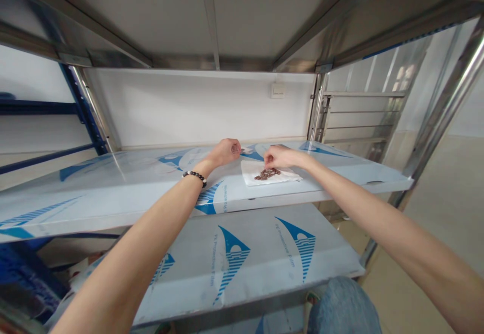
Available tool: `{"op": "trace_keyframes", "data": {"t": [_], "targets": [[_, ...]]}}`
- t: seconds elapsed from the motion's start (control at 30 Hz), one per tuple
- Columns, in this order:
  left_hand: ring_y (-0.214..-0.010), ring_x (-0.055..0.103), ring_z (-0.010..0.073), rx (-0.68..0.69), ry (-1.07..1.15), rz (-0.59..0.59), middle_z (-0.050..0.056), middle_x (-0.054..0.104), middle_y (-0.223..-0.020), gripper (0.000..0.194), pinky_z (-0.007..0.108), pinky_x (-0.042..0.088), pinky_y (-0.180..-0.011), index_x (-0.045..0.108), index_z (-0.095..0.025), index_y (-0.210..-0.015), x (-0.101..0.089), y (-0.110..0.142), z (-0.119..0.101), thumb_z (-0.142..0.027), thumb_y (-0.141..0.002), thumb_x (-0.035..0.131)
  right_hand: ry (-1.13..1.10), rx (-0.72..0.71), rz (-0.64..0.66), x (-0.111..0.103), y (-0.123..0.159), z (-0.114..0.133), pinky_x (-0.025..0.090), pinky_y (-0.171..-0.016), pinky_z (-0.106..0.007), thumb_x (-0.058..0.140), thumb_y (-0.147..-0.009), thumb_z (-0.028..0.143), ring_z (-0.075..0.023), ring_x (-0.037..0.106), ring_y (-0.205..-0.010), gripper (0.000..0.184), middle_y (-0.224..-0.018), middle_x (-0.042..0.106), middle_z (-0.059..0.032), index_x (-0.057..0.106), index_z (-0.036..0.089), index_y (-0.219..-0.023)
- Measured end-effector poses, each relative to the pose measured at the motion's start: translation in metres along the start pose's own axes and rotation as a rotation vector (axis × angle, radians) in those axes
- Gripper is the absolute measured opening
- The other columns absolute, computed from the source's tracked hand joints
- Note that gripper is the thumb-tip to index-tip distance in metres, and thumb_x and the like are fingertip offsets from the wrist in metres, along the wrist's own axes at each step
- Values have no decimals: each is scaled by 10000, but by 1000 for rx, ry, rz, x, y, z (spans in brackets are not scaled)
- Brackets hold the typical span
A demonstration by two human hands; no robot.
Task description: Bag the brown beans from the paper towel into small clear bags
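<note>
My left hand (227, 151) is raised a little over the far part of the middle shelf, its fingers curled around a small clear object (236, 149), whose kind I cannot make out. A black beaded bracelet (195, 175) with light beads circles that wrist. On the right, my right hand (279, 156) reaches down with fingers pinched at a heap of small brown pieces (266, 174). The heap lies on a white sheet (251, 178), which looks like tissue or paper. Whatever the right fingertips grip, if anything, is hidden.
The film-covered metal shelf (124, 183) runs under both hands. Another shelf (196, 283) lies below, and a metal one (249, 16) hangs overhead. Posts (446, 102) stand at the sides. A wall switch (277, 90) is behind. My denim-covered knee (342, 306) shows below.
</note>
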State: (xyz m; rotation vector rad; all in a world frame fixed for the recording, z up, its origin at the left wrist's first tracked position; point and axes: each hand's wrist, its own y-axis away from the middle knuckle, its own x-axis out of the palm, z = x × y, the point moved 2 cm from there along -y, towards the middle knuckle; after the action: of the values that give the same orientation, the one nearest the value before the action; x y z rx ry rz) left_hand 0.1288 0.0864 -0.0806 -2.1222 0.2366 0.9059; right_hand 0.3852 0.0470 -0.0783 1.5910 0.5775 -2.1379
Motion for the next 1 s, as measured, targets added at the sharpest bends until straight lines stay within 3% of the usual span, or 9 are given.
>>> {"op": "trace_keyframes", "data": {"t": [0.1, 0.3, 0.37, 0.47, 0.53, 0.7, 0.87, 1.0], "targets": [[-708, 603, 173, 7, 14, -15, 36, 697, -762, 134, 302, 455, -716, 696, -185, -767, 0, 1, -2, -73, -725, 636, -97, -1, -54, -3, -3, -4, 431, -668, -332, 791, -801, 253, -206, 653, -736, 80, -809, 769, -78, 775, 176, -786], [-662, 601, 164, 14, 46, -42, 25, 692, -709, 147, 285, 450, -677, 710, -180, -739, 1, 1, -14, -60, -693, 640, -575, -102, -254, -17, -23, 11, 405, -553, -283, 798, -849, 302, -178, 695, -680, 171, -831, 773, -111, 695, 173, -803], [-675, 614, 166, 14, 67, -99, 32, 703, -721, 149, 282, 460, -681, 717, -170, -767, 0, -6, -26, -66, -689, 643, -711, -176, -422, -22, -36, 22, 377, -515, -267, 822, -821, 305, -169, 682, -651, 176, -795, 755, -88, 700, 177, -822], [-726, 647, 175, -7, 193, -242, 47, 718, -751, 134, 282, 490, -706, 708, -151, -798, -2, -18, -46, -86, -686, 670, -949, -271, -783, -30, -54, 38, 389, -516, -256, 823, -805, 332, -131, 590, -585, 190, -668, 661, -17, 709, 180, -820], [-684, 643, 167, -73, 340, -253, 49, 710, -735, 97, 284, 498, -679, 700, -146, -786, -1, -23, -52, -119, -693, 698, -1047, -282, -896, -32, -65, 45, 383, -510, -256, 818, -804, 364, -113, 500, -532, 212, -583, 579, 22, 714, 180, -796], [-641, 639, 153, -236, 653, -184, 40, 703, -743, 130, 291, 513, -635, 708, -149, -803, 7, -16, -40, -215, -705, 760, -928, -299, -849, -19, -77, 53, 406, -531, -273, 770, -831, 424, -136, 503, -540, 253, -565, 576, 17, 744, 177, -782], [-668, 635, 143, -232, 738, -245, 21, 689, -754, 210, 304, 531, -673, 694, -164, -824, 12, -9, -22, -242, -690, 837, -701, -382, -967, -3, -75, 55, 536, -753, -337, 695, -853, 344, -206, 685, -771, 170, -844, 769, -72, 753, 186, -831], [-686, 623, 134, -221, 770, -266, 12, 665, -750, 256, 299, 529, -691, 680, -170, -803, 14, -9, -19, -282, -681, 875, -661, -383, -1009, -6, -73, 57, 545, -780, -341, 717, -817, 281, -208, 685, -798, 86, -856, 757, -54, 702, 207, -859]]}}
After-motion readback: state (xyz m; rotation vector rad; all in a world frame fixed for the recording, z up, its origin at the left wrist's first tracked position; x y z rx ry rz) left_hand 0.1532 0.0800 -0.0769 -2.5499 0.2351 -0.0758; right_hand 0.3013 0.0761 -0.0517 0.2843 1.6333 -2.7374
